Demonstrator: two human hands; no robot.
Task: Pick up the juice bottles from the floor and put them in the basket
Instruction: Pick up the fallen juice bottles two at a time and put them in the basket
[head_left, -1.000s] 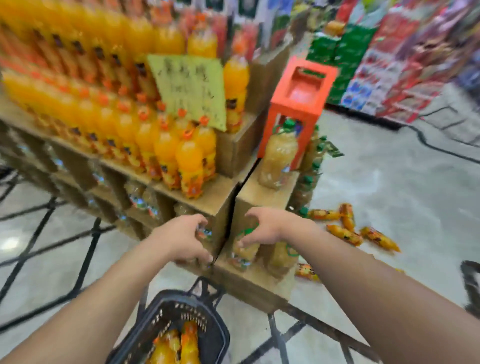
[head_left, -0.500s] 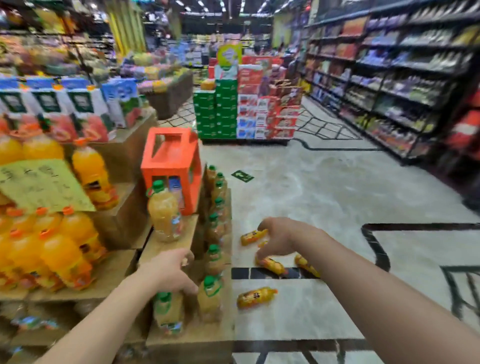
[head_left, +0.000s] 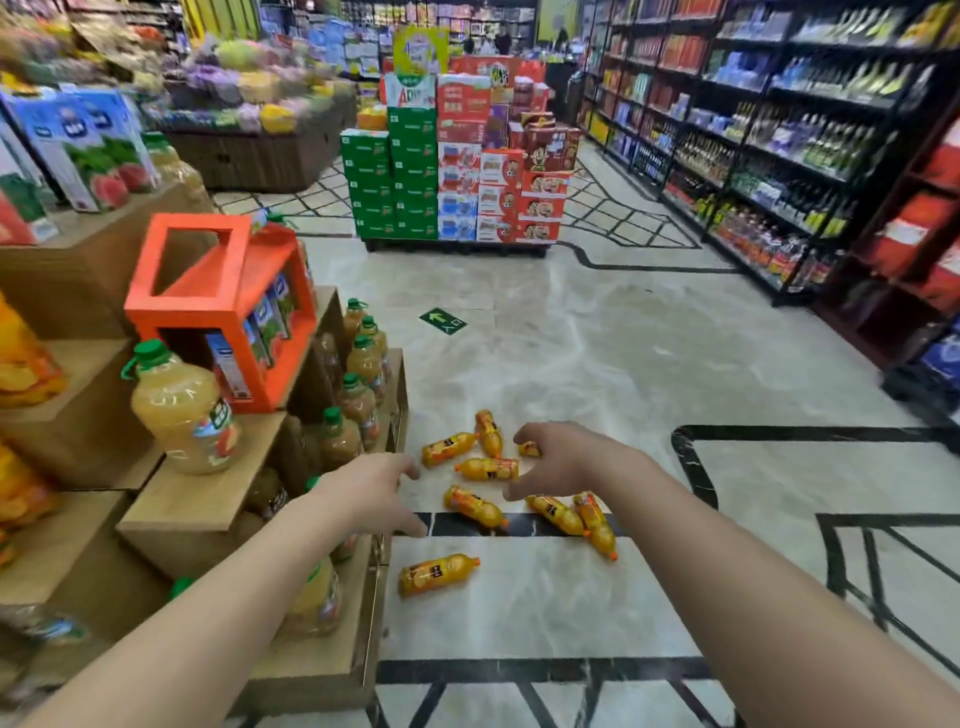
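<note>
Clearly most of the job is left — a scatter of small orange juice bottles (head_left: 485, 469) lies on the pale marble floor (head_left: 597, 364), none in either hand. I count about eight: one alone at 6 o'clock of the group (head_left: 437, 574), one crossing the black inlay line (head_left: 475, 506), a touching pair at 4 o'clock (head_left: 576, 519), three bunched at 12 o'clock, and one partly hidden behind the right hand.

Left hand (head_left: 363, 496) reaches out over the corner of the wooden display step (head_left: 197, 499), fingers spread and loose, holding nothing. Right hand (head_left: 563, 460) hovers above the cluster, thumb and fingers parted in a wide claw, also holding nothing — no contact with any bottle that I can see.

Basket is not in view, so what it already holds cannot be told from here. Judgement: task is at the reach stage for this batch; every visible floor bottle needs a grasp and a carry to the basket. Large green-capped jugs (head_left: 182, 410) stand on the display, not part of the pickup.
</note>
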